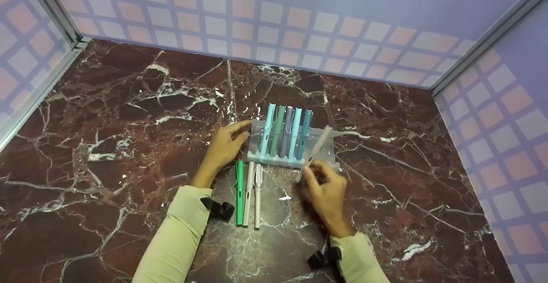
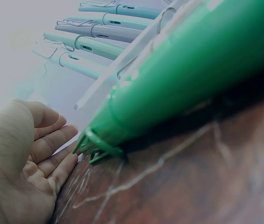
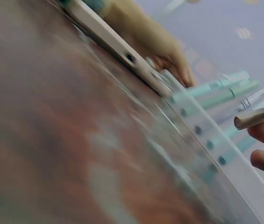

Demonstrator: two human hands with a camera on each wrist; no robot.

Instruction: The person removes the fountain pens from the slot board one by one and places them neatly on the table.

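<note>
A clear pen stand (image 1: pixel 329 148) sits mid-table with several capped pens leaning side by side: a light blue pen (image 1: pixel 267 131), a green one, a greyish-purple one, a pale cyan one and a teal pen (image 1: pixel 304 135). At the stand's left edge rests my left hand (image 1: pixel 227 144), its fingers loosely extended and holding nothing. My right hand (image 1: pixel 327 189) pinches a beige pen (image 1: pixel 320 143) by its lower part, tilted over the stand's right side. In the right wrist view the held pen's end (image 3: pixel 251 119) pokes out between thumb and fingers.
In front of the stand lie a bright green pen (image 1: pixel 239 195) and two pale pens, one beige (image 1: pixel 248 195) and one whitish (image 1: pixel 257 199). Low tiled-pattern walls (image 1: pixel 299 22) surround the dark red marbled table (image 1: pixel 128 214) at the back and sides.
</note>
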